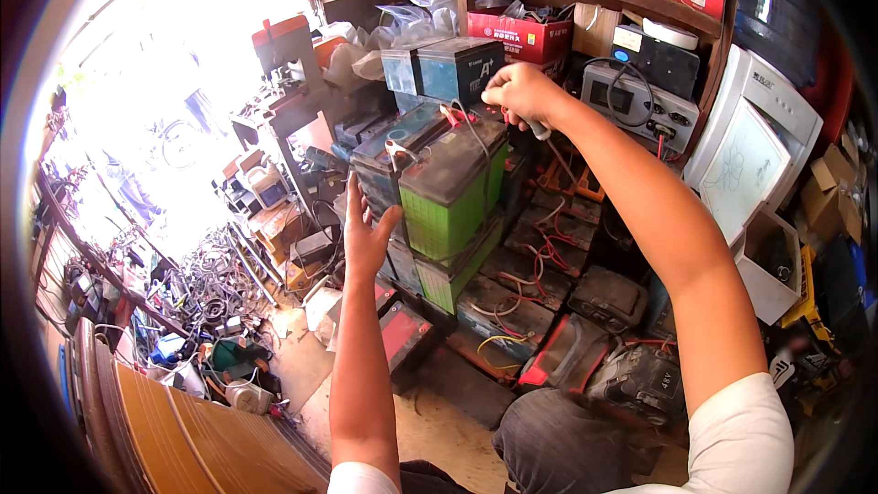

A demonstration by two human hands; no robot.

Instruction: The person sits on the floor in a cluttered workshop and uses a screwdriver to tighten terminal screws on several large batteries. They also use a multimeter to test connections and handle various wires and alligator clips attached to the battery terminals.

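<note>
While the green battery [450, 192] stands upright between your hands, its long axis runs away from you and rightward, toward your right hand [524, 96].

It rests on a second green battery [443, 285]; a red clip [454, 116] lies at the far end of its dark top, so your right hand, just beyond and to the right, is the nearer one. That hand's fingers curl closed on a small grey-ended piece [540, 132]; its kind is mostly hidden by your palm. Your left hand [368, 233] is open and empty, fingers up, beside the near left corner; contact cannot be told. Further out, a copper-coloured clip [399, 149] sits on the battery to the left, and a blue-grey battery [439, 73] stands behind.
</note>
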